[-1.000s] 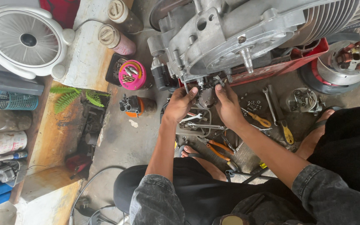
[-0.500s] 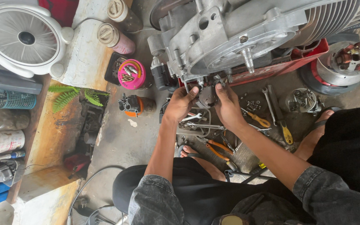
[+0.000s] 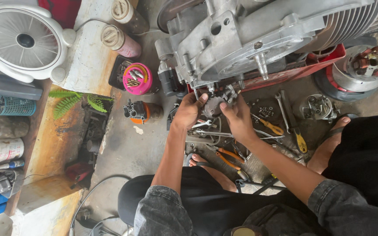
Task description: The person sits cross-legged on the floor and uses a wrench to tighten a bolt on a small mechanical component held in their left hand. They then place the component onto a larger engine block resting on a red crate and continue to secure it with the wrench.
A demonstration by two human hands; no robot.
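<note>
A large grey metal engine case (image 3: pixel 250 35) rests on a red tray (image 3: pixel 324 63) in front of me. At its lower edge both hands hold a small round metal part (image 3: pixel 214 105) against the case. My left hand (image 3: pixel 189 109) grips the part from the left, with the thumb up by the case. My right hand (image 3: pixel 238 114) closes on it from the right. Under the hands lie wrenches (image 3: pixel 285 109), orange-handled pliers (image 3: pixel 228 157) and a yellow-handled screwdriver (image 3: pixel 300 140) on the concrete floor.
A pink round tub of small parts (image 3: pixel 137 78) and a small black-and-orange part (image 3: pixel 138 111) sit to the left. A white fan (image 3: pixel 20 41), spray cans (image 3: pixel 117 39) and a fern (image 3: pixel 73 102) lie further left. A round rotor (image 3: pixel 364 65) sits at right. My bare feet (image 3: pixel 329 146) rest among the tools.
Both hands stay at the lower edge of the engine case on the small metal part; only slight finger shifts show.
</note>
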